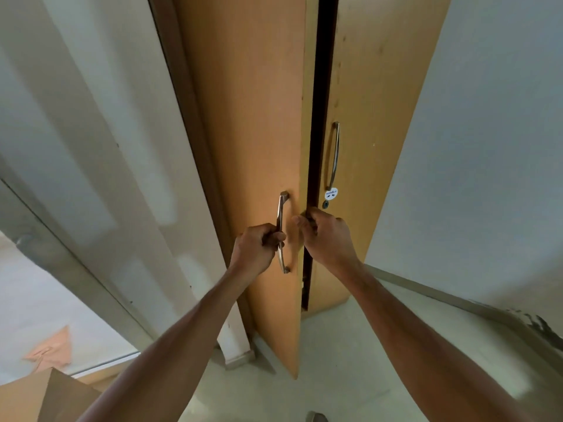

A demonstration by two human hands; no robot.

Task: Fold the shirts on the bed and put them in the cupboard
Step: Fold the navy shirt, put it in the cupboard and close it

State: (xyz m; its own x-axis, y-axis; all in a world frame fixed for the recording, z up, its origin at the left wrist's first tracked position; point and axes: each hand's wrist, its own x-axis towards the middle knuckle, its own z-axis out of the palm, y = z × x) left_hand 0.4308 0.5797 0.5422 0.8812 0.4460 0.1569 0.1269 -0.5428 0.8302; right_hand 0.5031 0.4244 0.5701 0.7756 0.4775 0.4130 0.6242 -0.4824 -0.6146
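A tall wooden cupboard stands straight ahead with two orange-brown doors. The left door (259,123) is swung partly out, leaving a dark gap beside the right door (374,102). My left hand (259,243) grips the metal bar handle (281,208) of the left door. My right hand (326,233) curls its fingers round the free edge of the left door at the gap. The right door carries its own metal handle (333,155), with a white sticker and a keyhole below it. No shirts and no bed are in view, and the inside of the cupboard is dark.
A white wall (487,147) runs to the right of the cupboard and a pale door frame (100,147) to the left. The floor (335,360) is light tile. A brown cardboard box (45,397) sits at the lower left corner.
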